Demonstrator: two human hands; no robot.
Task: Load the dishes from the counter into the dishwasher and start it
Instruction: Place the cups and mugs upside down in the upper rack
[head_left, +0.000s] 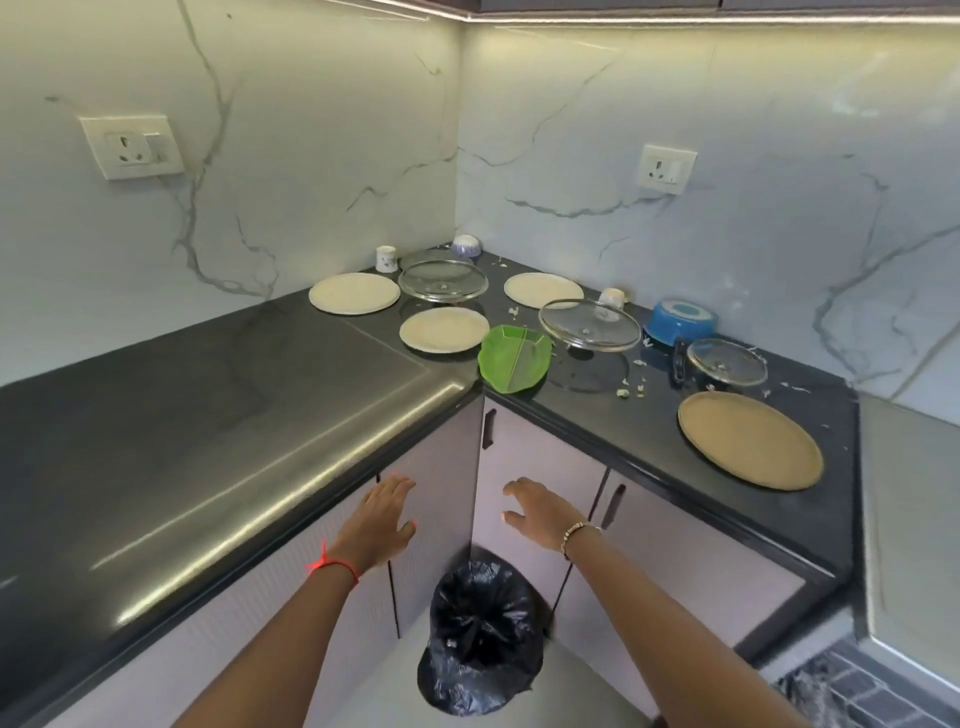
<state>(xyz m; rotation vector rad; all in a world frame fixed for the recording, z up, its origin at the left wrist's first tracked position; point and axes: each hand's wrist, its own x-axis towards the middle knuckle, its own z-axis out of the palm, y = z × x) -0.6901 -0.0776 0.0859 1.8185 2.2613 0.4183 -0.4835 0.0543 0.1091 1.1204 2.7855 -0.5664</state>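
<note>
Left hand (382, 512) and right hand (540, 512) reach out empty, fingers spread, above a black bag (480, 634). Plates (354, 293), glass lids (443, 280) and crumbs (631, 389) litter the dark corner counter (208, 415) below marble walls (311, 130).

counter (156, 415) corner: glass lid (442, 280) between left plate (354, 293), front plate (444, 329), right plate (543, 290) | divided dish (515, 358) at inner edge | round tray (749, 439) far right | bin bag (480, 623) on floor below
</note>
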